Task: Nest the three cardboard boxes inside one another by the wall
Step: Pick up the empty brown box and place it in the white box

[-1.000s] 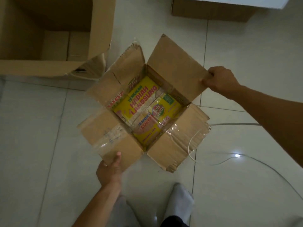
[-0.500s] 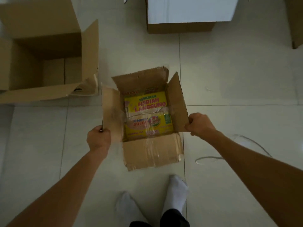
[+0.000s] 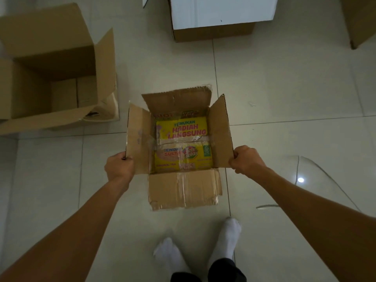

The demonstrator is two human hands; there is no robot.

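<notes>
A small open cardboard box (image 3: 183,188) with a yellow printed bottom is held above the tiled floor in front of me. My left hand (image 3: 119,166) grips the near corner of its left flap. My right hand (image 3: 245,159) grips the near corner of its right flap. A larger open brown box (image 3: 55,64) stands on the floor at the left, its inside bare. A third box (image 3: 213,32) with a white flap over it stands at the top centre.
Part of another brown box (image 3: 358,23) shows at the top right corner. A thin cable (image 3: 323,169) curves across the floor at the right. My feet in white socks (image 3: 230,239) stand just below the held box.
The small box turned from a diagonal pose to square with me. My hands shifted from the near and far flaps to the left and right flaps. The view tilted up.
</notes>
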